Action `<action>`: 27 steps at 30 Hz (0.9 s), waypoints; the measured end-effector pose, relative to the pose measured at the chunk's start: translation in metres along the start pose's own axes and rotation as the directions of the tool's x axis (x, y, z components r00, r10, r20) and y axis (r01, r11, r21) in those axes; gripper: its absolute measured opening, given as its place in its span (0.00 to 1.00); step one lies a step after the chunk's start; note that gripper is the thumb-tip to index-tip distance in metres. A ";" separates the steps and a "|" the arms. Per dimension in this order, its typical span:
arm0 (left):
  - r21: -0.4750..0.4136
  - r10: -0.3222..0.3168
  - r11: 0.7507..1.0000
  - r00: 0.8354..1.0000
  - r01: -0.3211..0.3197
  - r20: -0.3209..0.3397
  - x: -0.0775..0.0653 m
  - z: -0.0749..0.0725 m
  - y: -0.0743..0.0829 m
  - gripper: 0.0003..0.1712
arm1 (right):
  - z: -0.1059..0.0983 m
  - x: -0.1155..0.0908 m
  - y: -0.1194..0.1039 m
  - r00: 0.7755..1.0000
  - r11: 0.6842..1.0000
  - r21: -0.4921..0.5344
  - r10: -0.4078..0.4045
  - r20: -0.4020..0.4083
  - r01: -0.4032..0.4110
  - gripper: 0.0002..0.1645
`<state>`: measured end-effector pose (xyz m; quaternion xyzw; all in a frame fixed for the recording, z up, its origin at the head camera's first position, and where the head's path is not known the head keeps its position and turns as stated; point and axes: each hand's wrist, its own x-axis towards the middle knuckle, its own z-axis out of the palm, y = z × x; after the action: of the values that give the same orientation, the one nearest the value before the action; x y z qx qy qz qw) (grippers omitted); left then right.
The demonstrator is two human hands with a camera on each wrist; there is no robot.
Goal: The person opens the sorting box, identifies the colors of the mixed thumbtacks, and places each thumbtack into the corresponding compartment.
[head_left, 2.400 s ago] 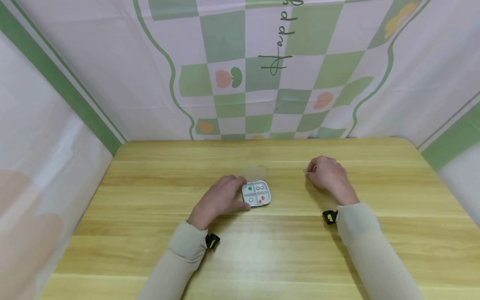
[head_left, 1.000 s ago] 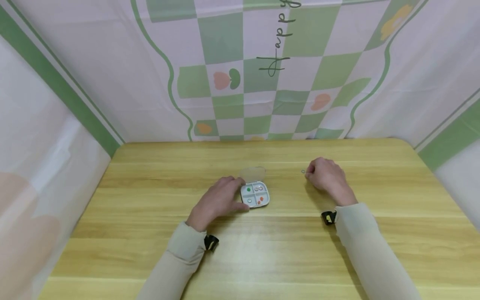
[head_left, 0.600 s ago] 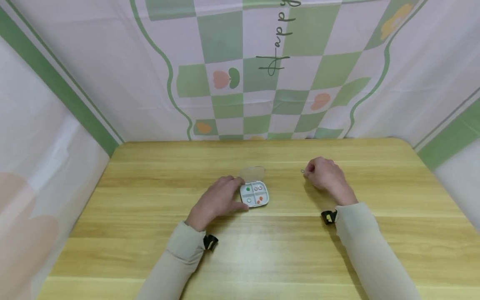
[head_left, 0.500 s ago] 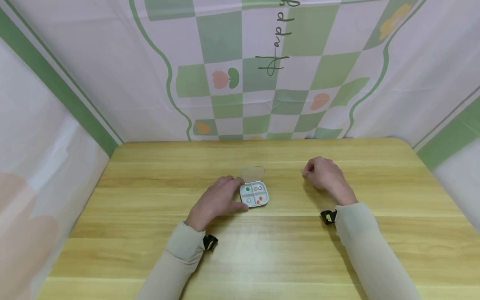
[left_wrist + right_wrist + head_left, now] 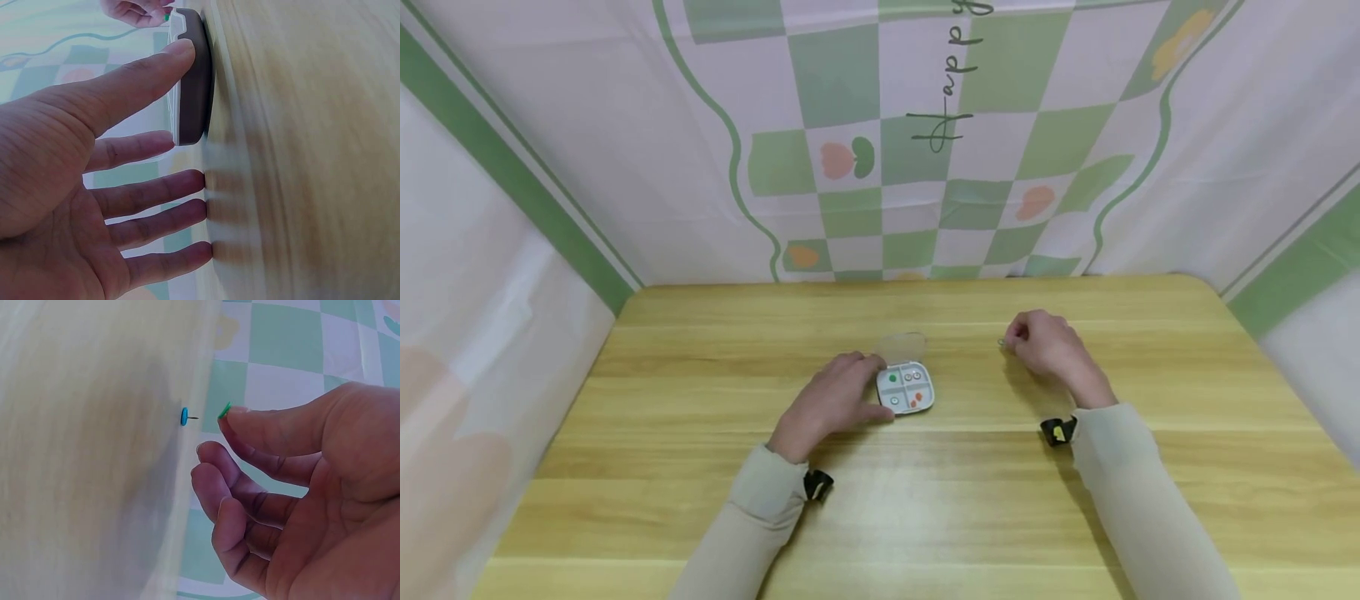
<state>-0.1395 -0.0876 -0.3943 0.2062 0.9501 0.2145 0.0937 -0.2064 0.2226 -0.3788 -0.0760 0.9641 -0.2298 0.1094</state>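
Observation:
A small pale pill box with a dark base lies on the table, its clear lid folded back. Its four-part tray holds one green tack, several white-looking ones and some orange-red ones. My left hand holds the box at its left side, thumb on the near edge and index finger at the far corner; the other fingertips rest on the table. My right hand pinches a green thumbtack between thumb and index finger, above the table. Near its fingertips, a blue thumbtack lies on its head, point up.
The wooden table ends at a back wall covered by a green-checked cloth. White cloth with green stripes hangs at both sides. Each wrist wears a small black camera mount, the right one beside the cuff.
The head view has drifted slightly. My right hand has risen a little close to the blue tack; my left hand and the pill box have stayed in place.

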 end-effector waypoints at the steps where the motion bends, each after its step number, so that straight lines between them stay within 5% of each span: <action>1: -0.001 0.002 1.000 1.000 -0.002 0.000 0.000 0.000 0.000 0.39 | 0.000 0.000 0.000 1.000 1.000 0.002 -0.003 -0.001 0.003 0.09; 27: 0.003 0.012 1.000 1.000 -0.012 -0.006 0.001 0.001 -0.002 0.39 | -0.005 -0.013 -0.033 0.990 0.990 0.032 -0.134 -0.053 0.135 0.10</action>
<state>-0.1406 -0.0889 -0.3959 0.2114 0.9494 0.2144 0.0895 -0.1918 0.1986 -0.3566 -0.1331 0.9550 -0.2556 0.0707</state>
